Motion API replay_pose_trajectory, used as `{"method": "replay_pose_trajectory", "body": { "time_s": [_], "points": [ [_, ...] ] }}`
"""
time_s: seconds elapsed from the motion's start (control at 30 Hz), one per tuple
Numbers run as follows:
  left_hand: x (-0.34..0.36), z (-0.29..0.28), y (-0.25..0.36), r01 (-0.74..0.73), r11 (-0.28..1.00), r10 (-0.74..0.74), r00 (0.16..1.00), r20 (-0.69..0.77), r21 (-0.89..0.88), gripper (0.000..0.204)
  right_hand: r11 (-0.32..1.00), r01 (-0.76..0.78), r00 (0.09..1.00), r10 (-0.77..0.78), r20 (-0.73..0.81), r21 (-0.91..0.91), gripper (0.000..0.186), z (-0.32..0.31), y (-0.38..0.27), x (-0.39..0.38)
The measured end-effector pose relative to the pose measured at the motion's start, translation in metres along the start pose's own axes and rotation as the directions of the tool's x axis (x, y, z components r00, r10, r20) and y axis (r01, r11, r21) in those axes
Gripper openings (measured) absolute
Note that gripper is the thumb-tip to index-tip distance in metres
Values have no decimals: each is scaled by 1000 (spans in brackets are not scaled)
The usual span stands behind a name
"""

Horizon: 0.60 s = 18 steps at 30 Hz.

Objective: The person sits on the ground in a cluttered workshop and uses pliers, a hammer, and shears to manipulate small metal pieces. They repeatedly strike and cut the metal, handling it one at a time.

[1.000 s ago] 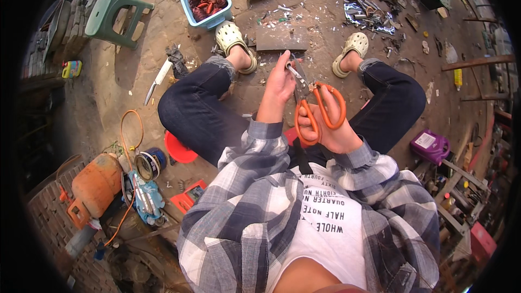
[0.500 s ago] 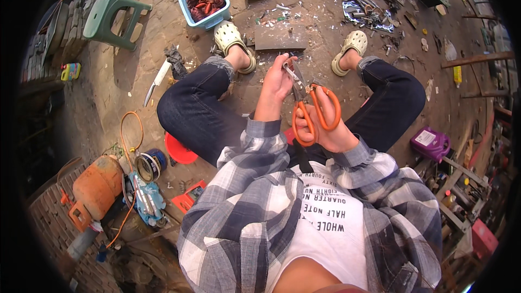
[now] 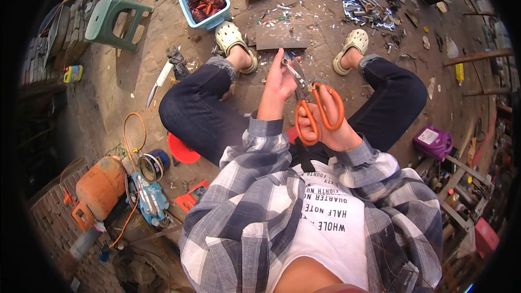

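Observation:
My right hand (image 3: 335, 129) is wrapped around the orange loop handles of a large pair of scissors (image 3: 340, 109). Its metal blades point away from me, toward my left hand (image 3: 278, 82). A thin pale tube (image 3: 291, 69) with a round open end lies between the left thumb and fingers, close along the blades. The thumb is raised beside the tube's end. Whether a blade touches the tube I cannot tell. Both hands are held up between my spread knees.
A metal plate (image 3: 282, 38) with scraps lies ahead. Beyond my left foot stands a blue tub (image 3: 223, 17) of reddish pieces. Leftward are a knife (image 3: 159, 83), a green stool (image 3: 103, 20) and an orange gas cylinder (image 3: 101, 187). Metal parts (image 3: 369, 12) and a purple jug (image 3: 432, 142) are at right.
My left thumb has straightened upward beside the tube's end. The scissors stay in my right hand at nearly the same place. The whole view has shifted slightly.

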State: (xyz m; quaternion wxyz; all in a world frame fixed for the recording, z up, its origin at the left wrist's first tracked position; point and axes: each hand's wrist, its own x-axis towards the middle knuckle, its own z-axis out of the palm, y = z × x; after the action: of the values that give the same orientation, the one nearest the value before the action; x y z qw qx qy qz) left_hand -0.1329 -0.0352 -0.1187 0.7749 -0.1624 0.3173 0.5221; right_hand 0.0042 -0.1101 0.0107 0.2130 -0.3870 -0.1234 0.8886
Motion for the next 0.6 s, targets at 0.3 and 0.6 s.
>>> {"method": "replay_pose_trajectory", "body": {
  "time_s": [0.3, 0.6],
  "points": [
    [9, -12, -1, 40, 999, -38, 992, 124, -14, 45, 998, -12, 999, 10, 41, 60, 71, 4, -5, 7],
    [23, -23, -3, -49, 992, 27, 983, 181, 120, 50, 978, -35, 999, 32, 16, 206, 73, 14, -17, 11]
  ]
}}
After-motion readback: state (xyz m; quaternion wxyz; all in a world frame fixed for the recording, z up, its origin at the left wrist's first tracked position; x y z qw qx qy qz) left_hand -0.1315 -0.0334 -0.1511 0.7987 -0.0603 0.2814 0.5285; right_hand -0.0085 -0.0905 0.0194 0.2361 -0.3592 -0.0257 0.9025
